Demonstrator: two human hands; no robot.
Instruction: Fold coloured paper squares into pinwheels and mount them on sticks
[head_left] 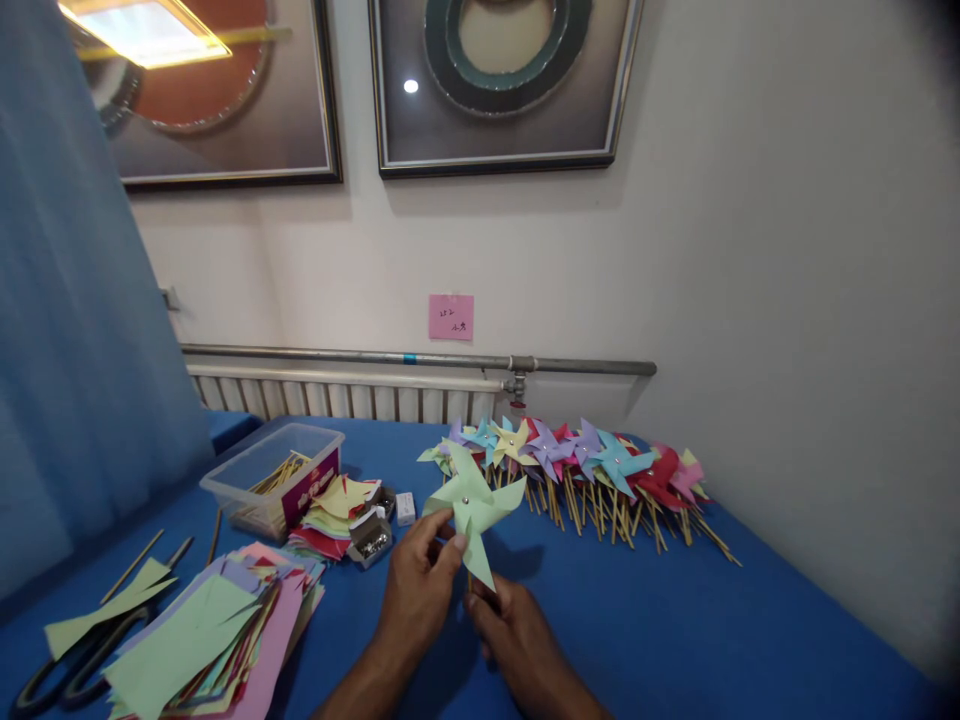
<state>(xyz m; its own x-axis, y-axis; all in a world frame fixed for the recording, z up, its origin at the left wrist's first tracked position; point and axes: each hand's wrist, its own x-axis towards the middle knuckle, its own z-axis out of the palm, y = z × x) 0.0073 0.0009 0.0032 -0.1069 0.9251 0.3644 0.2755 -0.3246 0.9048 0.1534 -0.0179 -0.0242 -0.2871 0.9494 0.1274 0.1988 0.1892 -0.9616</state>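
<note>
A pale green paper pinwheel point(480, 508) with a silver pin at its centre is held up over the table in front of me. My left hand point(421, 570) pinches one of its blades between thumb and fingers, from the left side. Below it, my right hand point(514, 635) is closed around the pinwheel's thin wooden stick, most of which is hidden by the fingers. Beyond my hands, a long pile of finished pinwheels point(551, 450) in several colours lies with its sticks pointing toward me.
Left on the blue table point(675, 640) are a paper stack point(187, 640), scissors point(97, 660) partly under a green paper piece, a clear plastic box point(274, 470) of sticks, a small box of metal pins point(371, 545) and a white eraser-like block point(406, 508). A blue curtain point(90, 300) hangs at left.
</note>
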